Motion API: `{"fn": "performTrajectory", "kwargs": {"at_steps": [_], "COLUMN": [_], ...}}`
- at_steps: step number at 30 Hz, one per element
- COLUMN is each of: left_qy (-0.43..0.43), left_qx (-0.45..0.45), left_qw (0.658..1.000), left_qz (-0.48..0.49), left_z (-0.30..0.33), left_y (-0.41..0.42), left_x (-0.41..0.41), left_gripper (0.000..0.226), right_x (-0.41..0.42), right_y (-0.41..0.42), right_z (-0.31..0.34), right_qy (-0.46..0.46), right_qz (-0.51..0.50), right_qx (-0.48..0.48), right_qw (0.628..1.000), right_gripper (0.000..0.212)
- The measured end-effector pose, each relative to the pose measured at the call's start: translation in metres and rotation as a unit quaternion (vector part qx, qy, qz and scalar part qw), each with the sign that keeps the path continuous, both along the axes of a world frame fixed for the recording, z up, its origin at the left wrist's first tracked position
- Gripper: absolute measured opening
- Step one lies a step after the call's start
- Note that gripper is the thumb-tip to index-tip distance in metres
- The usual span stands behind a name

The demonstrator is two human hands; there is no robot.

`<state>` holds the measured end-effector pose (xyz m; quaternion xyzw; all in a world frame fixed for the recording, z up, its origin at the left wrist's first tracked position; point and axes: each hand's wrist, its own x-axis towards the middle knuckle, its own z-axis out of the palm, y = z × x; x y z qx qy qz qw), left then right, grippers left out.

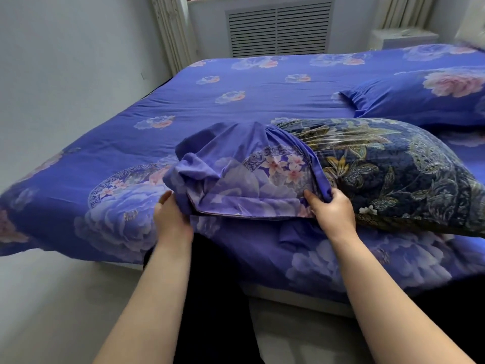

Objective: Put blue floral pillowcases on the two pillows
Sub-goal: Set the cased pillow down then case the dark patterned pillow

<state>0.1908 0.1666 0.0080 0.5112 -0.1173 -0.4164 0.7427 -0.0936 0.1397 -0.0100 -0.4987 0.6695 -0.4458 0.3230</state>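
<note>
Two hands held the soft, light pillowcase [244,174] on the bed [199,101]. Right hand [332,208] pinched its rim beside the squashy pillow [393,166]; left hand [170,214] curled under its loose end. Gripping the rim looked best.

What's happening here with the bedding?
A person is pulling a blue floral pillowcase onto a dark paisley-patterned pillow lying on the bed. The right hand grips the case's open edge at the pillow; the left hand holds the bunched far end. Only one end is covered so far. Another pillow, already cased, lies behind.
</note>
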Motion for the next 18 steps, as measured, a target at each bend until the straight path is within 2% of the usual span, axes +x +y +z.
{"fn": "performTrajectory", "kwargs": {"at_steps": [2, 3, 4, 6, 8, 12, 14, 16, 18], "left_qy": [-0.047, -0.071, -0.093, -0.117, -0.110, -0.015, -0.014, -0.020, -0.018], "left_qx": [-0.022, -0.028, -0.030, -0.034, -0.037, -0.051, -0.034, -0.013, -0.004], "left_qw": [0.996, 0.993, 0.990, 0.986, 0.987, 0.995, 0.997, 0.997, 0.997], "left_qz": [0.067, 0.089, 0.103, 0.110, 0.109, 0.089, 0.072, 0.069, 0.073], "left_z": [-0.015, -0.020, -0.024, -0.029, -0.030, -0.035, -0.036, -0.034, -0.030], "left_y": [0.007, 0.009, 0.010, 0.011, 0.012, 0.016, 0.016, 0.013, 0.011], "left_x": [-0.024, -0.033, -0.040, -0.048, -0.054, -0.063, -0.057, -0.048, -0.044], "left_gripper": [0.018, 0.015, 0.007, 0.011, 0.014, 0.014, 0.020, 0.028, 0.026], "right_x": [0.000, 0.000, -0.001, -0.001, -0.001, -0.002, -0.001, 0.003, 0.013], "right_y": [0.001, 0.002, 0.002, 0.003, 0.005, 0.003, 0.002, 0.002, 0.007], "right_z": [0.000, 0.000, 0.001, 0.002, 0.003, 0.002, 0.003, 0.004, 0.006], "right_qy": [-0.019, -0.026, -0.028, -0.029, -0.030, -0.026, -0.001, 0.055, 0.114], "right_qz": [-0.006, -0.006, -0.003, 0.008, 0.015, 0.022, 0.025, 0.012, -0.029], "right_qx": [-0.008, -0.010, -0.010, -0.012, -0.014, -0.002, 0.010, 0.006, -0.041], "right_qw": [1.000, 1.000, 1.000, 0.999, 0.999, 0.999, 1.000, 0.998, 0.992], "right_gripper": [0.023, 0.023, 0.023, 0.022, 0.022, 0.021, 0.023, 0.034, 0.049]}}
